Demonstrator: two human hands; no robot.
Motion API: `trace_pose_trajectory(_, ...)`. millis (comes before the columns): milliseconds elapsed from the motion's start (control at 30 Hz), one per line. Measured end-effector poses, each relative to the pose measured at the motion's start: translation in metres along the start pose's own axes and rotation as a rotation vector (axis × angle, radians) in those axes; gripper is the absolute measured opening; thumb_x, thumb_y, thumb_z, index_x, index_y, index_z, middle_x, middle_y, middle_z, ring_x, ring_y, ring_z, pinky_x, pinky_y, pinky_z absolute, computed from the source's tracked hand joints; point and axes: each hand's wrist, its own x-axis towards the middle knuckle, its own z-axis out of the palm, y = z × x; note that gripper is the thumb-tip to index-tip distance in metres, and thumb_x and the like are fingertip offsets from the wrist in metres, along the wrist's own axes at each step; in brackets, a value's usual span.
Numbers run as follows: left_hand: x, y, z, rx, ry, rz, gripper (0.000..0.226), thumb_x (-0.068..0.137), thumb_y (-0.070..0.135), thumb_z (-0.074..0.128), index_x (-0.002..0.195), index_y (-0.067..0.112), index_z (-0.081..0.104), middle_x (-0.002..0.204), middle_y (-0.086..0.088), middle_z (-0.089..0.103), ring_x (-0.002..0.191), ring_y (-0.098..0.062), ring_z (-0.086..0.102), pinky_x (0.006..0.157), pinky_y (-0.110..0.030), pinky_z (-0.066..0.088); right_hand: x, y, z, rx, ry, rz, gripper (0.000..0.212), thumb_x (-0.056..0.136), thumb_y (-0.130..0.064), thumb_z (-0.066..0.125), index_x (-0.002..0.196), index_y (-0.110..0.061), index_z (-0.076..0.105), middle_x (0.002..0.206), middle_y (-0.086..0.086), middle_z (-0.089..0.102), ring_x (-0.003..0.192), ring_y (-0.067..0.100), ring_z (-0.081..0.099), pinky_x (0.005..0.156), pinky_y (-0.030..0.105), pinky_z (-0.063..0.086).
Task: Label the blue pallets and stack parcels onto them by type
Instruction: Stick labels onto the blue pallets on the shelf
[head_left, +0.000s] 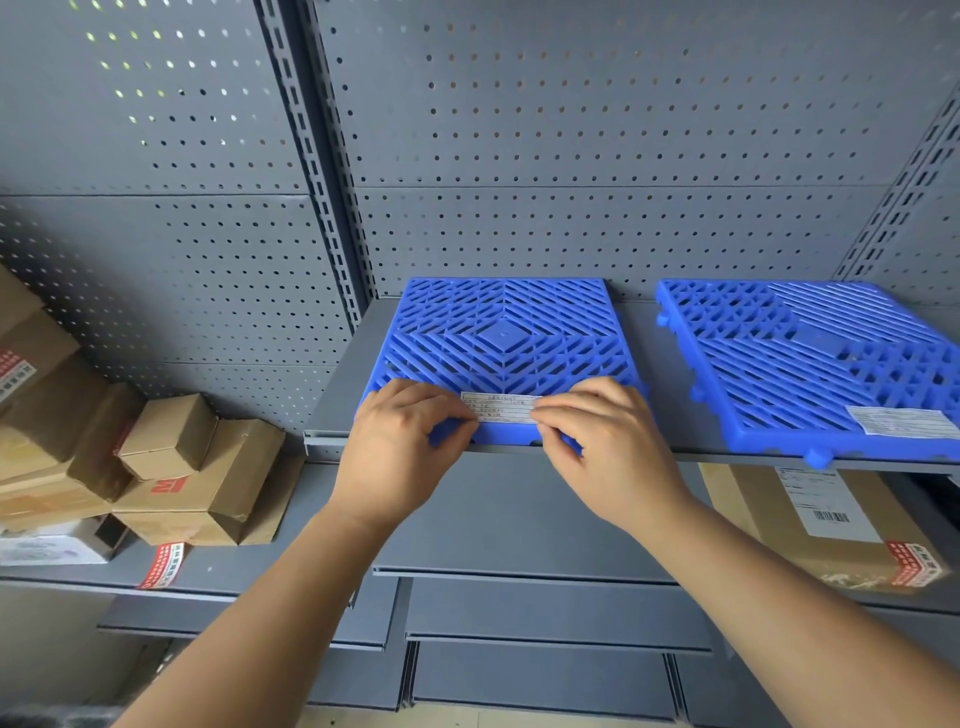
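Two blue slatted pallets lie side by side on a grey shelf (332, 410). On the front edge of the left pallet (501, 332) sits a white printed label (501, 408). My left hand (400, 441) pinches the label's left end and my right hand (597, 436) pinches its right end, fingers pressed on the pallet's front rim. The right pallet (810, 364) carries its own white label (904, 420) at its front right corner. Both pallets hold no parcels.
Several brown cardboard parcels (171, 467) are piled on a lower shelf at the left. A large brown parcel (831, 525) with a shipping label lies under the right pallet's shelf. Perforated grey back panels stand behind. More grey shelves step out below my arms.
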Motion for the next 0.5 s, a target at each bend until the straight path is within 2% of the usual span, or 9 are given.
trace_pose_trajectory(267,-0.004,0.009,0.001,0.025,0.038,-0.041,0.015,0.081,0.015,0.084,0.095,0.015,0.078,0.090,0.003,0.073,0.080,-0.026,0.066,0.077,-0.044,0.053,-0.002,-0.004,-0.012,0.005,-0.025,0.071,0.023,0.088,-0.018,0.066,0.110,-0.013,0.073,0.112,-0.004,0.072,0.097,0.025,0.062,0.088,0.041,0.050)
trace_pose_trajectory(400,-0.003,0.025,0.010,0.039,0.067,-0.023,0.018,0.083,0.019,0.081,0.100,0.014,0.076,0.097,-0.001,0.071,0.087,-0.029,0.066,0.079,-0.048,0.053,-0.009,-0.004,-0.024,-0.005,-0.012,0.144,0.029,0.087,-0.019,0.068,0.115,-0.014,0.070,0.118,-0.003,0.069,0.103,0.024,0.061,0.093,0.038,0.047)
trace_pose_trajectory(500,0.000,0.046,0.019,0.059,0.075,0.013,0.023,0.088,0.028,0.070,0.107,0.014,0.073,0.108,-0.001,0.069,0.095,-0.030,0.063,0.081,-0.048,0.051,-0.017,-0.002,-0.036,0.007,-0.018,0.183,0.034,0.086,-0.024,0.064,0.118,-0.012,0.068,0.121,-0.001,0.068,0.108,0.025,0.060,0.094,0.039,0.047)
